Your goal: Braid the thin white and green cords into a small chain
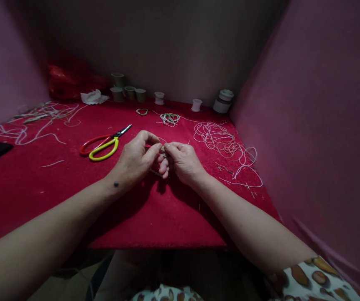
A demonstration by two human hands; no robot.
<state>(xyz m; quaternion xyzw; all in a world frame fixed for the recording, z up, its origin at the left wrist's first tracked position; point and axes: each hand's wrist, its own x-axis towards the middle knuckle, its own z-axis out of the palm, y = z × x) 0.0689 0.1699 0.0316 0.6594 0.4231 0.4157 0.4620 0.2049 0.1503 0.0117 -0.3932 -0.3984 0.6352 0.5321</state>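
My left hand and my right hand meet above the middle of the red cloth. Pinched between their fingertips is a small braided cord, pale and partly covered by the fingers. A thin strand runs up from the left fingers, and a bit of the braid shows below them near the left palm. Both hands are closed, thumbs against fingers. Left of my left hand lies a pair of scissors with one red and one yellow handle loop, blades pointing away to the right.
Loose pale cord lies tangled at right, with more cord at far left. Behind are a small braided loop, a green-white cord bundle, several spools, a lidded jar and a crumpled tissue. Pink walls flank the table.
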